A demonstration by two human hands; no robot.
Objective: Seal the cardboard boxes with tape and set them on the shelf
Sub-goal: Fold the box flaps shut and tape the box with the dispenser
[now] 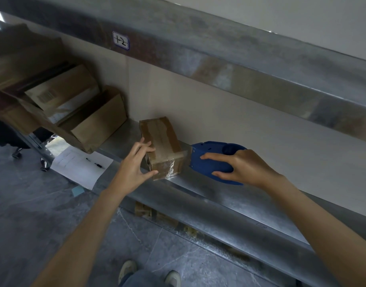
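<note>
The fingers of the left hand clasp the near left corner of the small taped cardboard box, which sits on the metal shelf. Just right of them, the right hand grips the blue tape dispenser, its nose against the box's right end. Farther left lie open cartons.

We take this for a stockroom or packing bay. Our left hand grips a taped box on bare metal shelving. Up and left of that grip sits a handwritten bin label, further left opened cartons crowd the shelf, and just right our right hand holds a blue tape dispenser.
</note>
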